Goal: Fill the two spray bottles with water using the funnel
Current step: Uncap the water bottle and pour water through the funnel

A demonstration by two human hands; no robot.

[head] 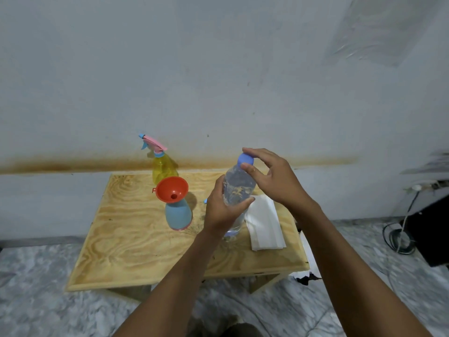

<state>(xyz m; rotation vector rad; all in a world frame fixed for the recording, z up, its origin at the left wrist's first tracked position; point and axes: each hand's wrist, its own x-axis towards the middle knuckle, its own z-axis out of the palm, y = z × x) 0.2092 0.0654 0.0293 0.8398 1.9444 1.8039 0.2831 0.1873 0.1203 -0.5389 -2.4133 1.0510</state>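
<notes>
I see a plywood table [126, 251] standing on marbled floor [36, 288]. On it are a yellow spray bottle [162, 167], a blue spray bottle [178, 214] topped by an orange funnel [170, 188], and folded white napkins [264, 227].

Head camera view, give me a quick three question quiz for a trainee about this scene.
1. True or false: the orange funnel sits in the blue spray bottle.
2. Which hand pinches the water bottle by its cap: A left, B right?
3. Fill in: the yellow spray bottle has its trigger head ___ (on/off).
Key: 1 true; 2 B, the right hand; 3 on.
</notes>
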